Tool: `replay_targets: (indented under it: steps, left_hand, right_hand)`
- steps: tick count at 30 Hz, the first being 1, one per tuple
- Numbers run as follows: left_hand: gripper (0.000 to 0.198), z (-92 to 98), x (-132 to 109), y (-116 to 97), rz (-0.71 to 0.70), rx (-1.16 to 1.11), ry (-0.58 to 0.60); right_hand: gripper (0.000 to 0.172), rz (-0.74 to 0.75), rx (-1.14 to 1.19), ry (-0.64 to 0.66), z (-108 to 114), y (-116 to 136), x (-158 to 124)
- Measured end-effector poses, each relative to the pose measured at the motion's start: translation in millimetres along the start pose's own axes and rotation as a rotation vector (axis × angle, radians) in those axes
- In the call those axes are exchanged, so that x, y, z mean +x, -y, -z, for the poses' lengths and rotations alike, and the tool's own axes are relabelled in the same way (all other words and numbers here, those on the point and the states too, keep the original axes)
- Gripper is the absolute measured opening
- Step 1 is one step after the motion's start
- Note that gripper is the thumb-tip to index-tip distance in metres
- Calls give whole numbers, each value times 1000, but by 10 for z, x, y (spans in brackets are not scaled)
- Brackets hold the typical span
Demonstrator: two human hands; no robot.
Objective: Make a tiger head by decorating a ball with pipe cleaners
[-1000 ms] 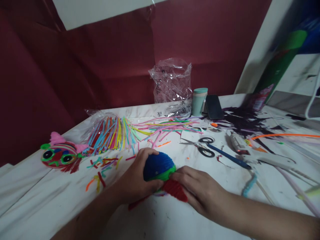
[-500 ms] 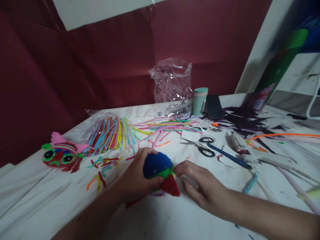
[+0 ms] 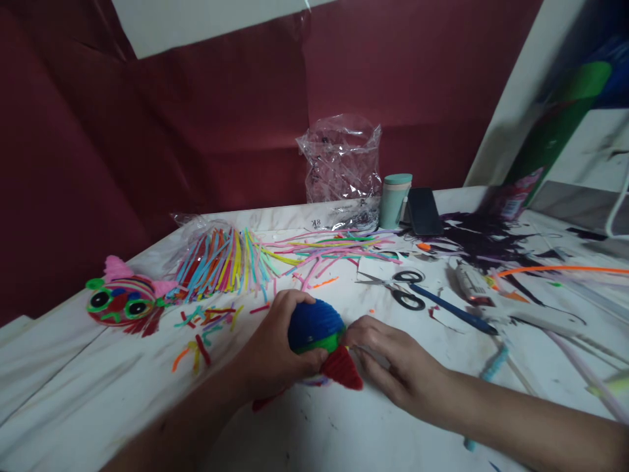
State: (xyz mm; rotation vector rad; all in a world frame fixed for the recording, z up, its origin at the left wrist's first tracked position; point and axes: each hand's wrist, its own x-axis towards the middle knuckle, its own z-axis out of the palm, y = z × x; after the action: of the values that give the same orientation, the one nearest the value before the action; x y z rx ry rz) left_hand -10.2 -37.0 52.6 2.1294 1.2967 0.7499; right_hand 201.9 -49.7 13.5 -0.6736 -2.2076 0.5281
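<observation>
My left hand [image 3: 289,347] is wrapped round a rounded pipe-cleaner craft figure [image 3: 317,323], thumb across its front. The figure has a blue top, a green band and a red pointed flap [image 3: 343,368] on its right; another red piece pokes out at its lower left. My right hand [image 3: 386,357] is closed against the figure's right side, with thumb and forefinger pinched beside the green band. A speck of yellow shows by those fingertips, but what they pinch is hidden. The figure's underside is mostly out of sight.
Left stands a finished-looking pipe-cleaner fish face [image 3: 125,303] with big eyes. Beyond the hands lie bundled pipe cleaners [image 3: 226,265] and cut scraps [image 3: 201,351]. To the right are scissors [image 3: 407,288], a blue pen-like tool [image 3: 455,309], a glue gun [image 3: 472,282], a phone [image 3: 425,211] and a cup [image 3: 396,202].
The figure and my left hand sit slightly further right in view, partly from a small camera shift. My right fingers are drawn in a little closer against the figure's side.
</observation>
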Motion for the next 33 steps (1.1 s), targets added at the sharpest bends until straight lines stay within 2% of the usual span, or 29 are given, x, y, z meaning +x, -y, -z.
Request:
replay_targets:
  steps: [12,19,23,26,31,33]
  left_hand:
    - [53,-10,-22,-16,-54,12,-5]
    - [53,-12,1,-8,-68,36,-15]
    - [51,23,35,13,-63,31,-9]
    - [50,40,57,30,-30,-4,-7]
    - [53,24,61,30,38,-66,-5]
    - [54,20,55,31,49,-101,0]
  right_hand:
    - [17,96,-205,28,67,94,39]
    - [20,163,-376,34,46,31,49]
    - [21,147,-368,29,36,7,48]
    - [22,39,-189,6,41,5,56]
    - [12,-322,211,-128,-15,-84,43]
    - [22,-370,287,-113,-60,-129,30]
